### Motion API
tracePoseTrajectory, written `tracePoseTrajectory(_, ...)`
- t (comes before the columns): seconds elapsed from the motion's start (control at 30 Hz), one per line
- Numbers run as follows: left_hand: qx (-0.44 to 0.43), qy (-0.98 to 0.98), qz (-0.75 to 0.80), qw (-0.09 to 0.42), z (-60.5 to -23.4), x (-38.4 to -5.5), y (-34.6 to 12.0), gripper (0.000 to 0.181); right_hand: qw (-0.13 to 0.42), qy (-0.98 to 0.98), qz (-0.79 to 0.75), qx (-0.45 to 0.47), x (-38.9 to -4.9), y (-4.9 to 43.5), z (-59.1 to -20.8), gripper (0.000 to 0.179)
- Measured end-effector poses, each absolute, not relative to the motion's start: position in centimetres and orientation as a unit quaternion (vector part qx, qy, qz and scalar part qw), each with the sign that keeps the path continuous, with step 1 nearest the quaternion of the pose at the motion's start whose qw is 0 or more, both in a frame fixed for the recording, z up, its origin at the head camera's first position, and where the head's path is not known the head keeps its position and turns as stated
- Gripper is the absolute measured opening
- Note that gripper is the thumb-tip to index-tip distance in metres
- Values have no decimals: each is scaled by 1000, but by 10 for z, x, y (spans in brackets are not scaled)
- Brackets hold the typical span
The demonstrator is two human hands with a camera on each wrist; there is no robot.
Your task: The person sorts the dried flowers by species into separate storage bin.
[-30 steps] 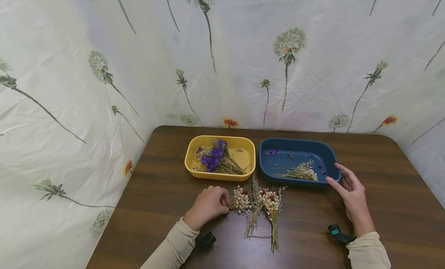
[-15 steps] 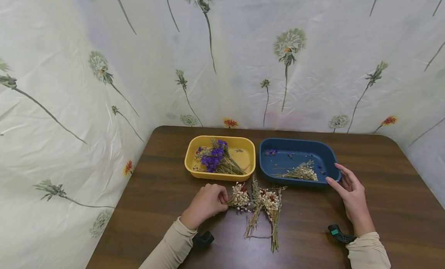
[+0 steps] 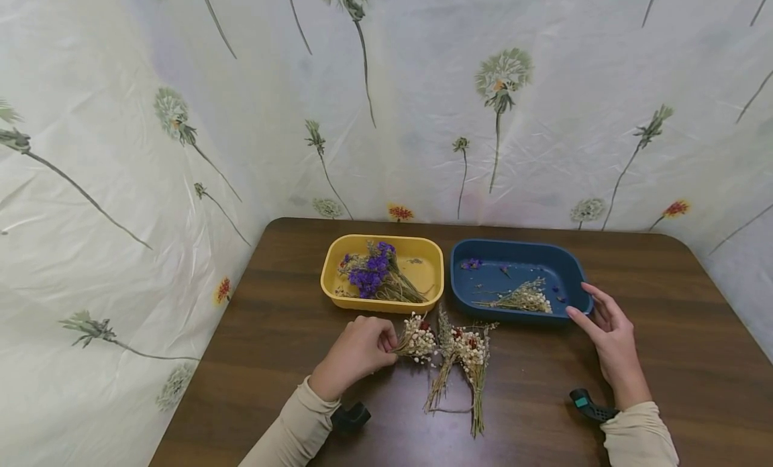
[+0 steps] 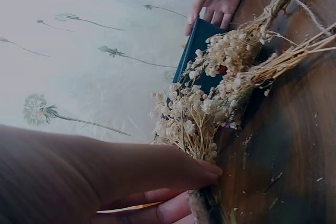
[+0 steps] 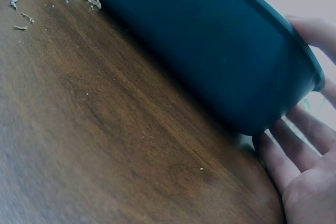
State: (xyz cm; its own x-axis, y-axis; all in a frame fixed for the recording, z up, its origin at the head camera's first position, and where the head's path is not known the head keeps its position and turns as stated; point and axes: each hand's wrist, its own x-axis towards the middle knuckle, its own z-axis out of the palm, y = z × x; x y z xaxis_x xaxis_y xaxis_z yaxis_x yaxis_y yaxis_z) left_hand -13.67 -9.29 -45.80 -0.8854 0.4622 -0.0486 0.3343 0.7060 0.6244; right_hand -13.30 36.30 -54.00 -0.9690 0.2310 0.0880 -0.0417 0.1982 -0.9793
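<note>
My left hand [image 3: 356, 353] pinches the stems of a small bunch of dried flowers [image 3: 418, 338], its cream and dark red heads pointing right. In the left wrist view thumb and fingers close around the tied stems, and the cream heads [image 4: 184, 121] fan out beyond. Two more dried bunches [image 3: 470, 349] lie to the right on the table, heads together, with a twine end between their stems. My right hand [image 3: 612, 336] holds the near right corner of a blue tray [image 3: 531, 257], thumb at the rim. Its fingers [image 5: 296, 142] bend along the tray's outer wall.
A yellow tray [image 3: 433, 266] at the back left contains purple and other dried flowers. Inside the blue tray lie a pale dried bunch [image 3: 525, 298] and loose purple petals. Small crumbs dot the brown table [image 3: 531, 400]. A flower-print sheet [image 3: 410, 105] hangs behind.
My left hand has shifted slightly away from me with the pinched bunch, whose heads now sit a little nearer the yellow tray. The right hand and both trays have stayed put.
</note>
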Motion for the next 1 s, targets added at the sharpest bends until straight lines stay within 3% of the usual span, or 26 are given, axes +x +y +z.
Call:
tracePoseTrajectory(0.53,229,910,337,70,-441,-144,-92,13,104,-764,635,-57,-135,366,-542,63)
tracePoseTrajectory(1.0,229,899,362,92,-436,-155,-76,10,105,-761,638,-55,-134,366,-544,63)
